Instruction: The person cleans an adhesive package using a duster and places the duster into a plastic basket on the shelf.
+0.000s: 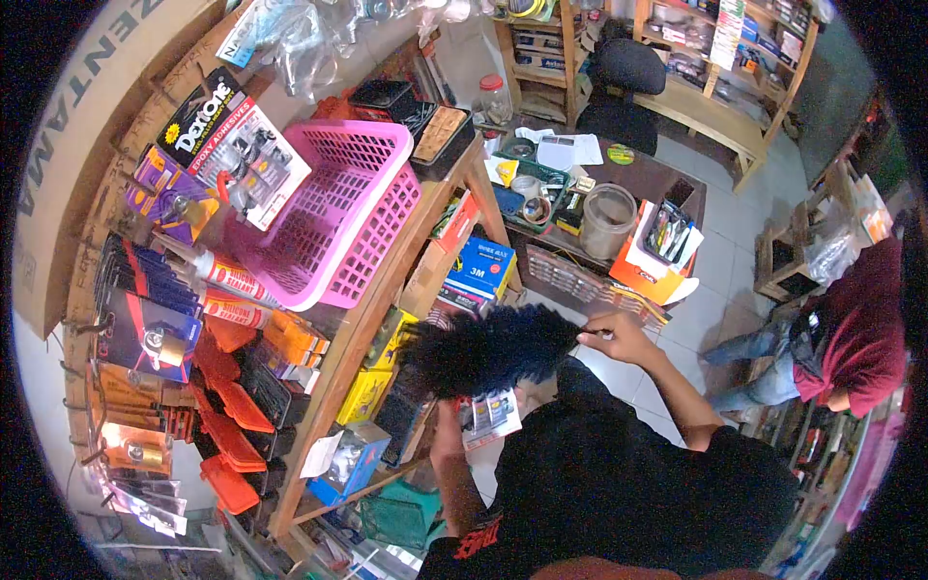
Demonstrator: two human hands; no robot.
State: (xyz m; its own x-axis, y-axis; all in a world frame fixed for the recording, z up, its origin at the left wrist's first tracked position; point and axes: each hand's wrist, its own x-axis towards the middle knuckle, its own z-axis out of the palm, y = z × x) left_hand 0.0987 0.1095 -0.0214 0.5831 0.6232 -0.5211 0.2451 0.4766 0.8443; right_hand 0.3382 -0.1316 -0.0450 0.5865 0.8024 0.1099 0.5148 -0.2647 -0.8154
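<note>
My right hand (619, 338) is closed around the thin handle end of a dark feather duster (498, 350). The duster lies level in front of my chest, its bushy head reaching left to the shelf with the boxes. Below its head is my left hand (448, 430), raised beside the shelf, its fingers mostly hidden behind the bristles. Right beside that hand is a white and red printed pack (491, 418); I cannot tell whether the hand grips it. A yellow box (364, 394) and a blue 3M box (480, 268) stand on the shelf near the duster.
A pink plastic basket (372, 208) sits on the wooden shelf top, beside hanging adhesive packs (237, 145) and orange trowels (232, 435). Ahead, a cluttered desk (667, 179) holds a clear jar (609, 220). A person in a maroon shirt (860, 333) stands at right.
</note>
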